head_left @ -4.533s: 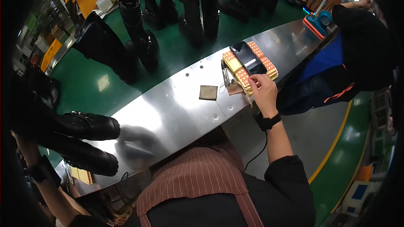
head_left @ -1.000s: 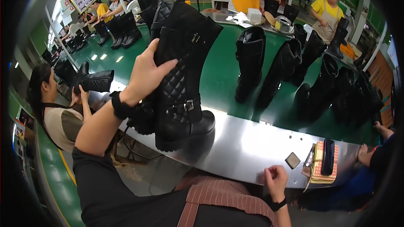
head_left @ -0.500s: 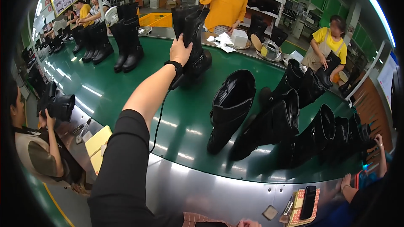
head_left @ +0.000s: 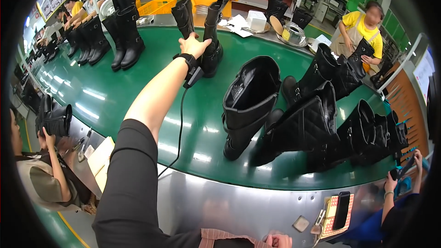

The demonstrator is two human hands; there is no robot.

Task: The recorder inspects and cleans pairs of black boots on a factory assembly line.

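My left hand [head_left: 194, 47] reaches across the green table, thumb and fingers apart, at a pair of tall black boots. The left boot [head_left: 184, 17] rises behind my fingers, its lower part hidden by my hand. Close by my thumb, the right boot [head_left: 212, 48] stands upright with buckled straps. A co-worker's hand is at the top of that boot. On my left wrist is a black band with a small box and a cable [head_left: 181, 124]. At the lower edge my right hand [head_left: 279, 240] shows only partly, its fingers curled; whatever is in them is hidden.
A large black boot [head_left: 251, 105] leans in front of me, beside more boots [head_left: 303, 121] on the right. Several pairs [head_left: 129, 36] stand at left. A phone [head_left: 341, 210] lies on a patterned notebook. Co-workers handle boots left, right and across the green table [head_left: 151, 76].
The two boots in front of my left hand now stand farther away and apart, and my fingers have spread. The view has shifted. My right hand stays low.
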